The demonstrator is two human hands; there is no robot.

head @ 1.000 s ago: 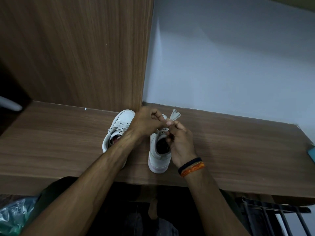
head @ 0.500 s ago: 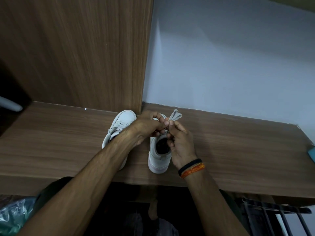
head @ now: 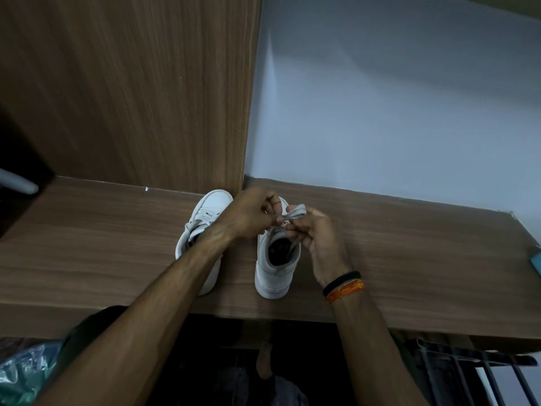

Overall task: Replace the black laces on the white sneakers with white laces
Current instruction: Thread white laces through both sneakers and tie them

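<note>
While the wooden counter (head: 102, 244) carries both white sneakers side by side, we judge the step in hand to be the tying off of the white lace (head: 294, 213) on the right sneaker (head: 275, 268). That shoe lies directly beneath our grip, its long axis running from the counter's near edge toward the wall, toe pointing away from us and the open heel collar toward us. The left sneaker (head: 205, 224) sits just to the left of the grip, partly under our left forearm, pointing the same way with a slight lean of its toe to the right; it already shows pale laces across its tongue.

Our left hand (head: 251, 213) pinches one strand of the lace with curled fingers, and our right hand (head: 316, 235) pinches the folded loop, so each grip is narrow and holding the lace. The two hands nearly touch above the shoe's throat. We see no black lace anywhere.

The next move, as we read it, calls for wrapping one strand round the loop and drawing both sides apart evenly, keeping tension so the loop does not slip out of the pinch.
</note>
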